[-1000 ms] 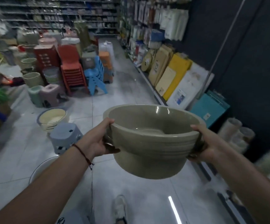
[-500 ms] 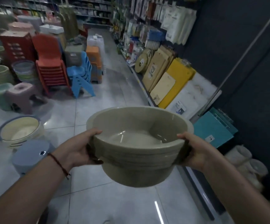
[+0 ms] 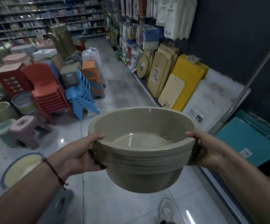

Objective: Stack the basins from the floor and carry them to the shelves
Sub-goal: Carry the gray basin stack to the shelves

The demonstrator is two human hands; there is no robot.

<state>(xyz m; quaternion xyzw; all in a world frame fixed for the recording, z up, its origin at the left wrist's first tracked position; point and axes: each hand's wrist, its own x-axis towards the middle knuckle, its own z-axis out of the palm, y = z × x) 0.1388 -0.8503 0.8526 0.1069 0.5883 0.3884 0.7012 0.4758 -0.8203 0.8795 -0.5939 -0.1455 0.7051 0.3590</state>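
Head view: I hold the stack of olive-green basins (image 3: 144, 159) out in front of my chest, clear of the floor (image 3: 114, 97), level, open side up. My left hand (image 3: 80, 155) clamps the stack's left rim, thumb hooked over the top edge and fingers curled underneath the nested rims. My right hand (image 3: 210, 150) clamps the right rim the same way, thumb on top, fingers wrapped below. Several rims show layered one inside another along the near side; exact count cannot be told. A red cord bracelet (image 3: 55, 172) sits on my left wrist. Below the stack, my shoe (image 3: 167, 210) rests on the pale tiles. Left of the stack and lower, a cream basin with a blue rim (image 3: 20, 168) lies on the floor; beyond it, a pink stool (image 3: 26, 130). Past the stack on the left, stacked red chairs (image 3: 46, 89) and blue chairs (image 3: 81, 94) stand side by side. Right of the stack, a yellow board (image 3: 190, 78) and a teal board (image 3: 245, 139) lean along the aisle-side shelves (image 3: 140, 39).
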